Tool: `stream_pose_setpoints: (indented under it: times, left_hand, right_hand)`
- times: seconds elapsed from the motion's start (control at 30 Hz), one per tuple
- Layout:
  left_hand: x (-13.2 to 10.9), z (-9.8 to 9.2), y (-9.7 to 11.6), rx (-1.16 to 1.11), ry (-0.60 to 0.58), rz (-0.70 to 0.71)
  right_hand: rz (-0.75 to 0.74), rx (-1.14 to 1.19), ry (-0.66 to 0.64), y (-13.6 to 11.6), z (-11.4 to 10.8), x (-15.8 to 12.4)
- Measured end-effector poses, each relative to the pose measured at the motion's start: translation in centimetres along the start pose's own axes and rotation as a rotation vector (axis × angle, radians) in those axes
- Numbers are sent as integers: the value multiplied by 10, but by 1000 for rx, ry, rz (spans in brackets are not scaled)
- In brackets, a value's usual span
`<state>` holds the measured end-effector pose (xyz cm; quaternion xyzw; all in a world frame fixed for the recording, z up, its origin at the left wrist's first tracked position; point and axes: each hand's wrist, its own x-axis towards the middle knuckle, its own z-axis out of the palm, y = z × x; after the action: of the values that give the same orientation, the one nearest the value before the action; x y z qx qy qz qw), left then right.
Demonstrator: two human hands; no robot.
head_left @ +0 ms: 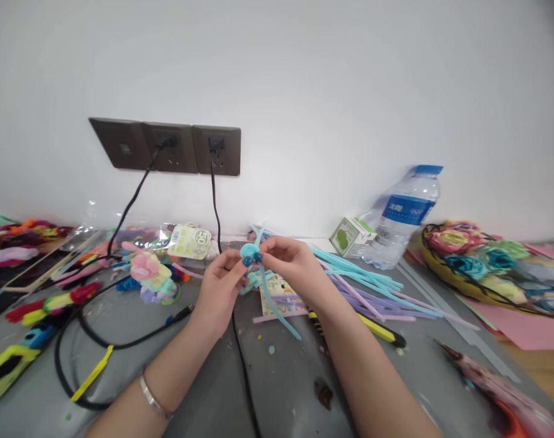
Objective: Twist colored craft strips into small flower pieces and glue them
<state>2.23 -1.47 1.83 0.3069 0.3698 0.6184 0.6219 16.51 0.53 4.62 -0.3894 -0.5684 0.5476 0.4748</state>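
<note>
The left hand [219, 285] and right hand [295, 263] pinch a light-blue fuzzy stem [269, 301] between their fingertips, its coil [249, 250] just above the thumbnails, 1 end dangling below. Right of the fingers lie loose stems [356, 268]; farther right is 1 water bottle [407, 212].

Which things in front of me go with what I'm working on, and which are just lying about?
Likely part of the job:
light blue fuzzy stem, pinched by left hand and right hand
loose blue stems, closely matching it
purple stems, possibly

Apparently just lying about:
water bottle
green-and-white box
black cable
flower basket
</note>
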Motion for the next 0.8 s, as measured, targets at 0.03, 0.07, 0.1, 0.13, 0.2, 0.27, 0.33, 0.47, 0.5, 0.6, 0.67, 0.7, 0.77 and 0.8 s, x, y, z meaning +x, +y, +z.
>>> stream_pose_setpoints:
  times: [0.03, 0.07, 0.1, 0.13, 0.2, 0.27, 0.33, 0.47, 0.5, 0.6, 0.67, 0.7, 0.77, 0.8]
  left_hand:
    - [0, 0, 0, 11, -3, 9]
    - [0, 0, 0, 22, -5, 18]
    - [0, 0, -1, 34, -6, 29]
    - [0, -1, -1, 47, -7, 39]
    - [0, -1, -1, 75, -12, 54]
    - [1, -1, 0, 102, -13, 55]
    - [1, -1, 1, 129, 2, 50]
    - [1, 0, 1, 174, 32, 37]
    - [1, 0, 1, 180, 29, 32]
    - [1, -1, -1, 183, 10, 21]
    - [1, -2, -2, 189, -3, 32]
    - [1, -3, -2, 201, -10, 51]
    - [2, -5, -1, 270, -34, 114]
    - [3, -7, -1, 331, -50, 158]
  right_hand:
    - [8, 6, -5, -1, -1, 0]
    - [16, 7, -9, -1, -2, 0]
    - [23, 5, -10, -2, -2, -1]
    - [25, 1, -10, -2, -3, -1]
    - [23, -8, -13, -1, -3, 0]
    - [17, -9, -18, 0, -4, 0]
    - [12, -6, -19, 2, -4, 1]
    - [16, -12, -18, 3, -3, 1]
    - [18, -15, -17, 3, -3, 1]
    - [19, -11, -11, 2, -2, 1]
    - [22, 5, -19, 0, -2, 0]
    - [26, 15, -23, 0, -3, 0]
    - [43, 46, -19, -1, -6, 0]
    - [56, 66, -6, -1, -9, 1]
